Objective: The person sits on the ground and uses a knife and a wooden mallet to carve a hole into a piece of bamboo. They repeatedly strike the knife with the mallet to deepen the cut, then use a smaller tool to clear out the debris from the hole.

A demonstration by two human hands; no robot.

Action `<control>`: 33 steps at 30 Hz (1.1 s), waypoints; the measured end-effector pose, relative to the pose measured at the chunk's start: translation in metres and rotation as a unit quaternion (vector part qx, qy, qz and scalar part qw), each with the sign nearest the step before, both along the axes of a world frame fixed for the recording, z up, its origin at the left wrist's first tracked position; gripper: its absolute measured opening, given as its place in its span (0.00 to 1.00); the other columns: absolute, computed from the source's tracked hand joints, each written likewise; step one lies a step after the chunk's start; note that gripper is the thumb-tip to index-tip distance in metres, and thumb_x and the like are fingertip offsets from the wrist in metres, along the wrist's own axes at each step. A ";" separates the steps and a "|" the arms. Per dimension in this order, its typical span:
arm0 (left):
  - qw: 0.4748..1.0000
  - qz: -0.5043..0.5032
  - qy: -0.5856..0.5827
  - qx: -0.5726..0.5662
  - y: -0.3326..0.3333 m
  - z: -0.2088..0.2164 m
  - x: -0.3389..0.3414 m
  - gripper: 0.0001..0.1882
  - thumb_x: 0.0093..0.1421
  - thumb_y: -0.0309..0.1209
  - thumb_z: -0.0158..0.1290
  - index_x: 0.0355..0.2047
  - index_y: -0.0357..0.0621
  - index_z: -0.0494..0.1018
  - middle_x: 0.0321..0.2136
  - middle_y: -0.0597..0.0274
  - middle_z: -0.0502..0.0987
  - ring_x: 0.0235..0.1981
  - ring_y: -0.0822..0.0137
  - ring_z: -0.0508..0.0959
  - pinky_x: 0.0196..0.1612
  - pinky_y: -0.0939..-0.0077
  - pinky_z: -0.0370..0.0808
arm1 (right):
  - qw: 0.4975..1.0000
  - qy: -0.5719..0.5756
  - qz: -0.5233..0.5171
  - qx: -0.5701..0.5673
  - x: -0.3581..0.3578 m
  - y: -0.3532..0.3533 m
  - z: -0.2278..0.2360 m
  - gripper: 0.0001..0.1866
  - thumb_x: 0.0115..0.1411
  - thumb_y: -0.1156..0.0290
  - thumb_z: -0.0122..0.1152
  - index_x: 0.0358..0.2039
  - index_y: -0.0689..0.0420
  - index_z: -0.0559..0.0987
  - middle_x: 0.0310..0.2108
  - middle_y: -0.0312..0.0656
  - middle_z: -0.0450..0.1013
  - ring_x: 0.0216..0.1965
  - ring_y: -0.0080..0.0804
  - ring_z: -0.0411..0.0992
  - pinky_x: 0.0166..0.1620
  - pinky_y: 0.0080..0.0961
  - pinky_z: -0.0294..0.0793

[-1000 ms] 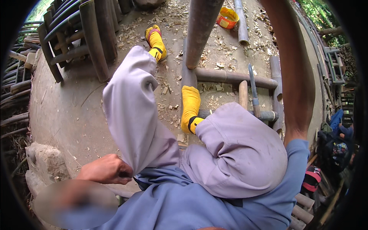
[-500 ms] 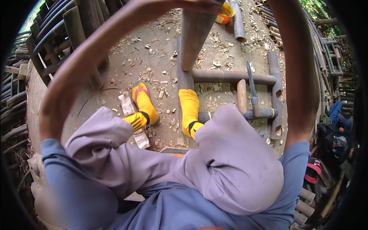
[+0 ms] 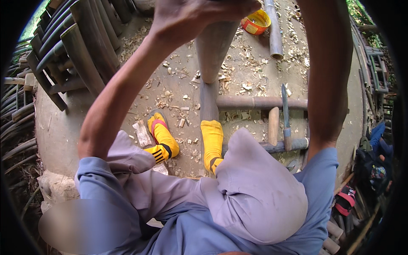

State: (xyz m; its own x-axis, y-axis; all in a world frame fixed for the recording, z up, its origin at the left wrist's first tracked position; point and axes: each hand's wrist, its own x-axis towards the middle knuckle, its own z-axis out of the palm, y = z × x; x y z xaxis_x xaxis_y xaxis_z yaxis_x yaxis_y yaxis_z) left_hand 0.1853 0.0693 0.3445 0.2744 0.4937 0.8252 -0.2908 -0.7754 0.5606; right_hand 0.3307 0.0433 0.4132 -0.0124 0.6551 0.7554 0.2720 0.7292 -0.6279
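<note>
At the top edge, my left hand [image 3: 199,12] is closed around a thick dark bamboo pole [image 3: 216,51], partly cut off by the picture's edge. The pole's lower end meets a bamboo rail [image 3: 209,100] of a ladder-like bamboo frame on the ground. My yellow-socked right foot [image 3: 211,138] presses on that rail. My right forearm rises along the right side and leaves at the top, so the right hand is out of sight. A knife [image 3: 285,108] with its blade pointing away and a wooden mallet-like stick [image 3: 273,125] lean across the frame's bamboo crossbars [image 3: 259,102].
An orange-yellow bowl [image 3: 256,22] and a loose bamboo tube [image 3: 274,36] lie at the far side. Dark bamboo furniture parts [image 3: 83,51] are stacked at the left. Wood chips litter the floor. A backpack [image 3: 374,163] and a red-black bag [image 3: 345,199] lie at the right.
My left arm has swung inward to the right, and the hand now shows more fully on the pole. The view has shifted, so the floor things sit lower.
</note>
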 end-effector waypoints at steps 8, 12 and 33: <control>0.977 -0.108 -0.118 -0.144 -0.019 0.021 0.008 0.23 0.50 0.27 0.59 0.46 0.32 0.68 0.31 0.54 0.77 0.30 0.61 0.80 0.38 0.72 0.78 | 0.998 0.051 -0.029 -0.034 0.055 0.026 -0.057 0.19 0.56 0.67 0.63 0.44 0.64 0.73 0.36 0.44 0.74 0.37 0.31 0.75 0.41 0.27 0.75; 0.978 -0.096 -0.105 -0.154 -0.021 0.022 0.002 0.25 0.49 0.29 0.58 0.46 0.31 0.67 0.32 0.52 0.76 0.32 0.61 0.79 0.39 0.71 0.77 | 0.981 0.028 -0.154 -0.110 0.119 -0.021 -0.150 0.18 0.57 0.68 0.64 0.44 0.63 0.74 0.36 0.43 0.75 0.38 0.30 0.75 0.42 0.26 0.75; 0.957 -0.141 0.156 -0.198 -0.055 -0.019 -0.017 0.34 0.45 0.37 0.56 0.49 0.27 0.64 0.40 0.44 0.73 0.40 0.57 0.77 0.46 0.68 0.74 | 0.527 -0.279 -0.482 -0.642 0.210 -0.336 -0.391 0.26 0.49 0.66 0.62 0.48 0.56 0.67 0.34 0.57 0.75 0.37 0.59 0.73 0.40 0.51 0.69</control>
